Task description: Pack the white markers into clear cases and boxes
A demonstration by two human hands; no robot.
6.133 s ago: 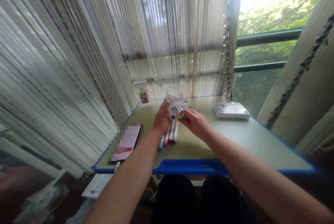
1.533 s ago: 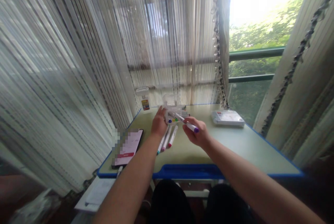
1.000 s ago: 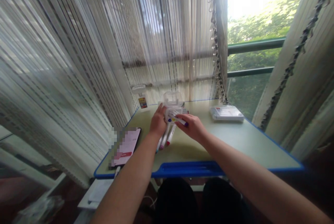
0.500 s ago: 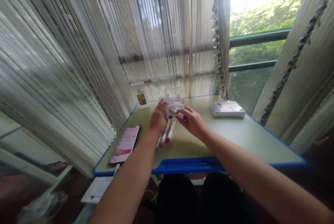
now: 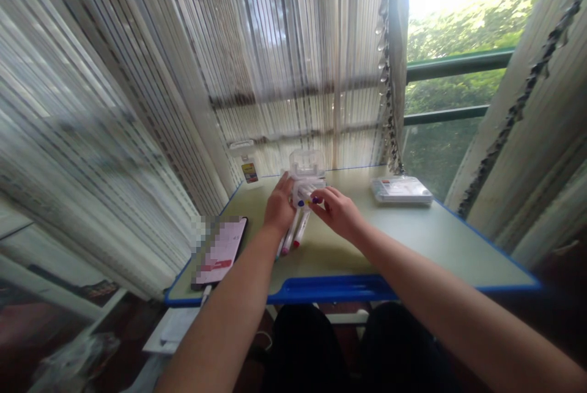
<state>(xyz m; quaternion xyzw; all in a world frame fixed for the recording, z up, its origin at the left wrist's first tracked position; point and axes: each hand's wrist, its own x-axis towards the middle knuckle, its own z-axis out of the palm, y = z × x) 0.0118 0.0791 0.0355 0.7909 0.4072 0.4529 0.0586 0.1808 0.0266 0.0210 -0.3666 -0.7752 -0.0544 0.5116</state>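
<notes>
A clear plastic case stands at the far middle of the desk, its lid raised. Along its left side my left hand is closed on it and steadies it; some fingers are hidden. At the case's front opening, my right hand pinches a purple-capped marker, whose body points into the case among other white markers. A blue cap and a yellow one show beside it. In front of the case lie a red-tipped marker and a pink-tipped marker, with a teal-tipped one partly behind my left forearm.
A phone or tablet lies at the desk's left edge, a cable at its lower end. Another flat clear case rests at the back right. A bottle with a label stands back left. A blue trough lines the front edge.
My right hand has pushed the purple-capped marker farther into the case, so less of it sticks out. My left hand stays at the case's side.
</notes>
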